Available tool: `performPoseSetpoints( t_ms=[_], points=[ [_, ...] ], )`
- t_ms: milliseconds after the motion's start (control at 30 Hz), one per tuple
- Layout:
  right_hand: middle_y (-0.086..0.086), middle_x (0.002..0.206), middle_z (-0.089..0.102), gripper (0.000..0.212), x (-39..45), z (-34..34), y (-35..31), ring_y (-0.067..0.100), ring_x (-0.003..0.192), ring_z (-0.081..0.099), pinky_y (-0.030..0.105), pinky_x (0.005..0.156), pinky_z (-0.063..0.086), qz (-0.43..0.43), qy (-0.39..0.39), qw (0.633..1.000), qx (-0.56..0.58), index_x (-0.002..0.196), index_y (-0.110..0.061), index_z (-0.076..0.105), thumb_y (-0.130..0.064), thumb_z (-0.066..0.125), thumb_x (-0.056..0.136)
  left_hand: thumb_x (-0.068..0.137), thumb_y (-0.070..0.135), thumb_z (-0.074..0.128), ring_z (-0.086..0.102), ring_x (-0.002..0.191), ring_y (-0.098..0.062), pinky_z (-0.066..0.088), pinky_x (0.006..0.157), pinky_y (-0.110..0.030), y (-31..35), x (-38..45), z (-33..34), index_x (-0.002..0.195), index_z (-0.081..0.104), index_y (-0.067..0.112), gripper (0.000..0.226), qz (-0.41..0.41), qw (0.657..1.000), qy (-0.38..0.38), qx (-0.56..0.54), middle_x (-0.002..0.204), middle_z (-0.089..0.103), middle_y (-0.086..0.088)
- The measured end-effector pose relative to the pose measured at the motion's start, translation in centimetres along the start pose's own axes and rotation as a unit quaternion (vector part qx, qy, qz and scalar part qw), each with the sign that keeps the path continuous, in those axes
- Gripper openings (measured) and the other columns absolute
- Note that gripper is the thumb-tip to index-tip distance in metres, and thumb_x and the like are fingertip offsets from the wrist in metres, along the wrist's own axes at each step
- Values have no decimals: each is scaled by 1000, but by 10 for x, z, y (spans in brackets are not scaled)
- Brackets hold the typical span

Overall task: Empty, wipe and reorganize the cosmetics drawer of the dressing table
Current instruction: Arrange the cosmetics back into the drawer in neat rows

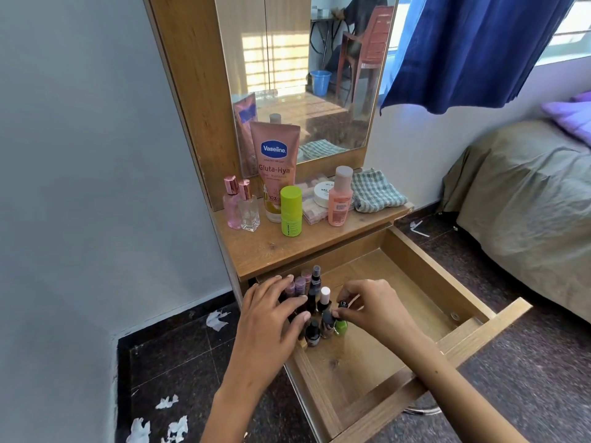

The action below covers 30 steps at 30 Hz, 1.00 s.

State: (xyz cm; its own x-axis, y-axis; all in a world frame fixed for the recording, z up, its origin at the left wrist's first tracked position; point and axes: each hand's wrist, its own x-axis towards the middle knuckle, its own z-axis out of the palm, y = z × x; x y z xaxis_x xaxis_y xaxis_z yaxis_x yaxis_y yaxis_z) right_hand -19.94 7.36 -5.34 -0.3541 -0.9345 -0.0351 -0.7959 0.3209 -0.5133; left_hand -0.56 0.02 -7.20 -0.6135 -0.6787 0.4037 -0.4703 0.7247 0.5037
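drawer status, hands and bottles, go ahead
Left hand resting open against small bottles in drawer left corner. Right hand pinching cap of green bottle. Larger items and cloth on tabletop. Nothing blocking.

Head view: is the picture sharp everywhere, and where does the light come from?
Head view: daylight enters from the window behind the blue curtain at upper right, and the mirror reflects bright sunlit patches. The Vaseline tube reads sharp; both the left hand and the right hand look slightly motion-blurred. Wide-angle distortion bends the dressing table's edges.
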Motion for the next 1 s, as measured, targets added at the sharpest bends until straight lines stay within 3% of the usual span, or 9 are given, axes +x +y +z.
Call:
performPoseSetpoints(
  t_ms=[267,367,533,667,833,1000],
  points=[
    [-14,106,66,31,-3,-11,-4,7,93,63,30,78,54,-16,-43,996,-74,109,-30,63,-43,71,81,88,30,65,37,132,-13,31,109,-48,-2,0,-3,112,70,26,24,-9,1000,13,-10,137,53,3],
    [-16,103,66,30,-3,-20,-14,2,91,63,24,74,52,-44,13,996,-75,108,-32,63,-45,69,82,88,29,66,38,131,-12,29,110,-48,-4,2,-6,112,70,27,24,-12,999,37,-7,135,54,5],
    [-18,87,68,14,8,-16,-45,-7,76,62,18,68,54,-128,103,986,18,95,-31,68,-40,68,84,90,35,59,41,128,-12,25,108,-33,-13,22,-23,118,66,24,31,-11,993,113,-6,135,53,5],
    [-16,89,70,20,20,6,-62,-3,77,65,22,69,56,-224,174,953,106,105,-23,68,-33,68,87,94,25,58,38,133,-19,28,109,-37,-23,56,-42,134,54,18,41,-49,979,198,-8,143,47,-3],
    [-16,94,68,27,24,23,-55,0,78,65,20,65,56,-277,197,930,138,115,-24,62,-31,68,89,92,2,50,26,141,-25,28,112,-47,-41,98,-56,149,26,9,62,-53,980,181,57,156,26,-6],
    [-19,91,68,28,26,24,-46,0,74,67,21,63,56,-272,189,929,164,115,-23,63,-31,67,89,91,2,51,26,140,-27,25,112,-48,-61,122,-64,147,33,15,61,-42,984,153,77,154,30,-5]
  ],
)
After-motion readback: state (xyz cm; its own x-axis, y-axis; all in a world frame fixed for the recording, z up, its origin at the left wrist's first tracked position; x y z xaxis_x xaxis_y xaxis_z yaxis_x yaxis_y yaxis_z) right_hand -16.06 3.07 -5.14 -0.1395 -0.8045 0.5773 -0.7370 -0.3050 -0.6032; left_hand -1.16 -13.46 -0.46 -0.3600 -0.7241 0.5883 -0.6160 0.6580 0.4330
